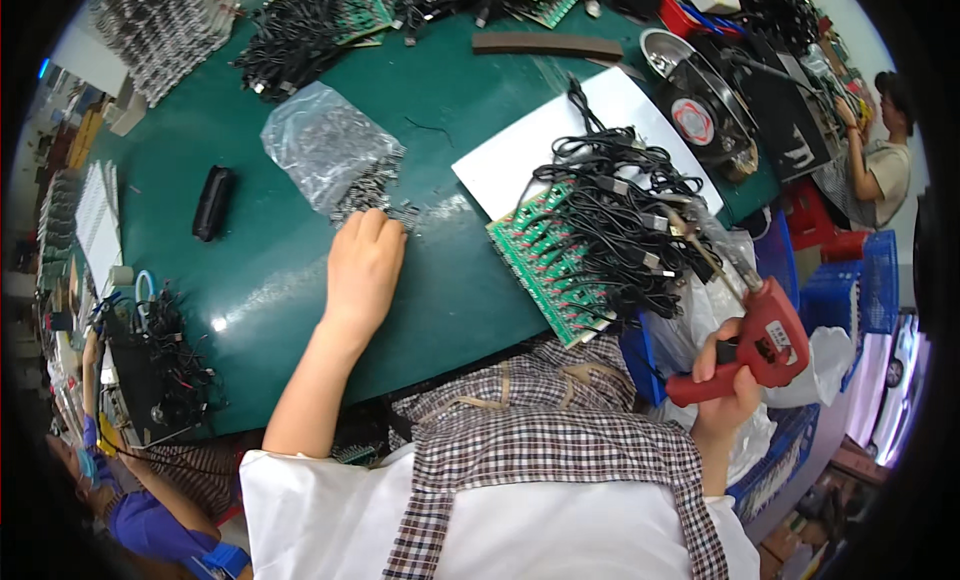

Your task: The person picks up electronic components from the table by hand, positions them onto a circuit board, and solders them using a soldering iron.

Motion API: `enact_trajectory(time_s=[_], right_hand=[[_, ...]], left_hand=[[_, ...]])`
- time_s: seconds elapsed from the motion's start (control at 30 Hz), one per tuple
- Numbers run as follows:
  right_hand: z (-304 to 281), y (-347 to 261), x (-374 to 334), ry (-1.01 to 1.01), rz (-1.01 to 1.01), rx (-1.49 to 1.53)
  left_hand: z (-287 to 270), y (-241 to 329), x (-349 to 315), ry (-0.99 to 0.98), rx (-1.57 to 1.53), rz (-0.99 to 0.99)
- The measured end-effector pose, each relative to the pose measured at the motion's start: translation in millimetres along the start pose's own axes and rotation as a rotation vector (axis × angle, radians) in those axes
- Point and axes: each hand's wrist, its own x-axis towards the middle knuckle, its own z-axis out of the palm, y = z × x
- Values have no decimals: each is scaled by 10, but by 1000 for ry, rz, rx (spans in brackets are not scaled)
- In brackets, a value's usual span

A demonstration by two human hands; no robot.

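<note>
My left hand [366, 262] is at the near edge of a pile of small metal parts [372, 188]. Its fingers curl down and together, hiding whatever they pinch. The pile spills from the mouth of a clear plastic bag [325, 145] full of similar pieces. Off to the right, my right hand [728, 385] grips a red soldering gun [765, 340] by its handle, the metal tip pointing up and to the left. Close to that tip lies a bundle of black cables [640, 220], joined by thin wires to a green circuit board panel [545, 270].
Under the cables is a white sheet [520, 145] on the green table [270, 310]. A black cylindrical object [213, 202] lies left; a brown bar [545, 46] and more cables [295, 40] are at the back. A fan [700, 115] stands right. Co-workers sit at both sides.
</note>
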Motion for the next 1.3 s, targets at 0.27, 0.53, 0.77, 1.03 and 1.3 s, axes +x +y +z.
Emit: enact_trajectory(time_s=[0.27, 0.53, 0.77, 1.03, 1.3], right_hand=[[47, 170, -146, -178, 215, -35], [15, 138, -362, -231, 460, -291], [26, 204, -483, -225, 503, -320], [15, 194, -459, -140, 642, -165], [-105, 286, -497, -141, 648, -214]], left_hand=[[3, 431, -76, -173, -1177, -656], [110, 1009, -251, -230, -1500, -764], [251, 1100, -202, -165, -1593, -773], [287, 1174, -198, -103, -1504, -775], [275, 1179, -179, -91, -1503, -794]])
